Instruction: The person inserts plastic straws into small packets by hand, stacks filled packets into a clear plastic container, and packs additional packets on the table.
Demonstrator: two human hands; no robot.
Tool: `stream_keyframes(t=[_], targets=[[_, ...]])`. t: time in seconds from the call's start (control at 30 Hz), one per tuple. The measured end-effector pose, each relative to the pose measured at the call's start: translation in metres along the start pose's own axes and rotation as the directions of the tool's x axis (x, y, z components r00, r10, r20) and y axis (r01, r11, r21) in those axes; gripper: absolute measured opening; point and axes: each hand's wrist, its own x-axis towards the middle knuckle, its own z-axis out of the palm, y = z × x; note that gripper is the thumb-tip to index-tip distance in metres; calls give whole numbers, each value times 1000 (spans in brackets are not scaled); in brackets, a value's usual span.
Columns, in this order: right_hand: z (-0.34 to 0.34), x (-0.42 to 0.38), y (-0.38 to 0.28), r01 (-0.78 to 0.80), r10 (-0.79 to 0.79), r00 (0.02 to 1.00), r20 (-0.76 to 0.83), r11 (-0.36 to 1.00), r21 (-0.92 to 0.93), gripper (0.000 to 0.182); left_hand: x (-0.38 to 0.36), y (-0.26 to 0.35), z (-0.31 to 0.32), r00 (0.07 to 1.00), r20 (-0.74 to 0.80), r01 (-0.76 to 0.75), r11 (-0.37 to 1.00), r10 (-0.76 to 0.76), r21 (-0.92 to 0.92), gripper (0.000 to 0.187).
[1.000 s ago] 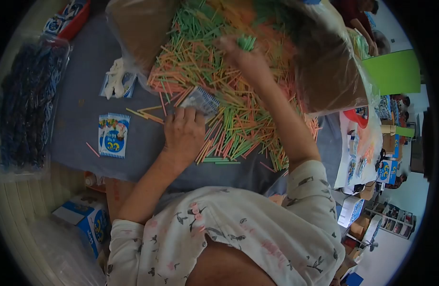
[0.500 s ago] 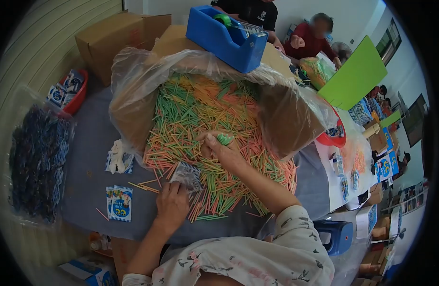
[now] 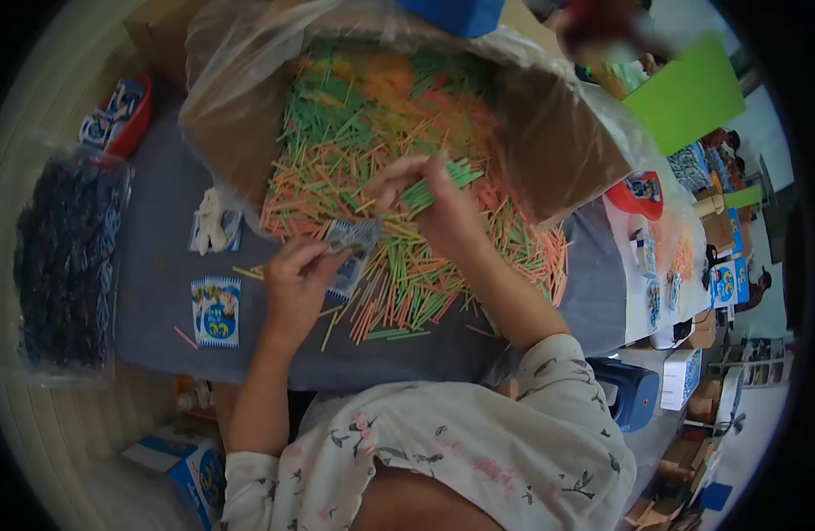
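Desk edge: the grey-covered desk (image 3: 168,319) ends near the person's body; a bare strip of cloth runs between that edge and the stick pile.
Open room: the clearest patch lies left of the left hand, around the printed packets.
Stick pile: green, orange and pink sticks (image 3: 372,133) spill out of a plastic-lined carton (image 3: 558,150) onto the desk; too many to count.
Right hand: the right hand (image 3: 438,208) is over the pile, its fingers (image 3: 398,177) closed around a small bundle of green sticks (image 3: 438,181).
Left hand: the left hand (image 3: 292,283) is at the pile's near-left edge, fingers pinched on a small clear pouch (image 3: 350,248).
Pouch to bundle: near each other, not touching.
Printed packets: two side by side (image 3: 215,311) left of the left hand.
Far left: one clear bag of dark pieces (image 3: 66,265); one red tray (image 3: 128,115) behind it.
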Motion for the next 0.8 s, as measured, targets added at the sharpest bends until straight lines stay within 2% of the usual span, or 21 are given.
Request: stream_keyframes(t=[0.03, 0.07, 0.13, 0.23, 0.3, 0.37, 0.43, 0.5, 0.57, 0.63, 0.7, 0.73, 0.8], targets=[[5, 0, -7, -38, 38, 999, 14, 999, 31, 66, 2, 3, 1, 1000, 7, 10, 999, -10, -32, 14], [8, 1, -12, -13, 12, 1000, 20, 999, 51, 68, 2, 7, 3, 999, -6, 46, 999, -47, -20, 14], [14, 2, -9, 2, -4, 999, 32, 997, 77, 70, 5, 13, 10, 998, 41, 47, 971, -39, -235, 14], [18, 2, -7, 61, -62, 997, 49, 998, 23, 74, 7, 8, 18, 999, 34, 23, 941, -12, -337, 14], [22, 2, -13, 54, -38, 997, 64, 964, -260, 77, 8, 15, 17, 999, 43, 29, 942, -16, -333, 14], [23, 2, -10, 34, -20, 998, 62, 972, -231, 78, 9, 15, 16, 998, 52, 35, 944, -18, -329, 14], [22, 3, -6, 13, -1, 998, 57, 979, -204, 80, 8, 9, 17, 997, 70, 57, 913, -31, -404, 15], [18, 5, 1, 73, -40, 986, 159, 976, -205, 63, 7, 6, 19, 998, 64, 49, 892, -23, -450, 16], [18, 4, 1, 22, 16, 983, 184, 980, -200, 59, 6, 4, 22, 999, 53, 36, 869, -11, -493, 18], [20, 6, -2, -24, 67, 973, 219, 980, -197, 56, 6, 0, 26, 998, 49, 62, 774, -39, -631, 21], [22, 8, -11, 91, -13, 960, 280, 960, -265, 56, 6, -6, 23, 996, 83, 68, 796, -22, -602, 23], [25, 8, -11, 95, -15, 958, 285, 959, -268, 56, 8, -8, 22, 992, 124, 76, 818, -5, -570, 25], [33, 8, -7, 53, -47, 997, 62, 995, -87, 67, 7, -3, 22, 990, 140, 100, 785, -17, -612, 26]])
